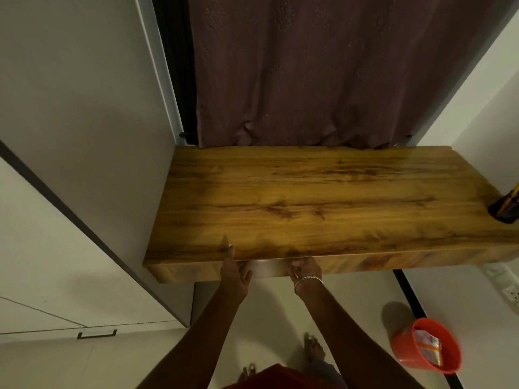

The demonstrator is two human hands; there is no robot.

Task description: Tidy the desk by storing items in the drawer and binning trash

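Note:
The wooden desk (309, 203) fills the middle of the head view, its top bare except for a dark pen holder (504, 210) at the right edge. Under the front edge a pale drawer front (266, 266) shows between my hands. My left hand (234, 272) rests flat against the drawer front with its fingers apart and the thumb up on the desk edge. My right hand (304, 269), with a silver bracelet on its wrist, is curled against the drawer front just under the desk edge. An orange bin (425, 349) on the floor at the lower right holds wrappers.
A grey cupboard (84, 136) stands at the left with a drawer handle (97, 334) below. A dark curtain (323, 68) hangs behind the desk. A white wall with sockets (511, 292) is at the right. My bare feet are on the pale floor below.

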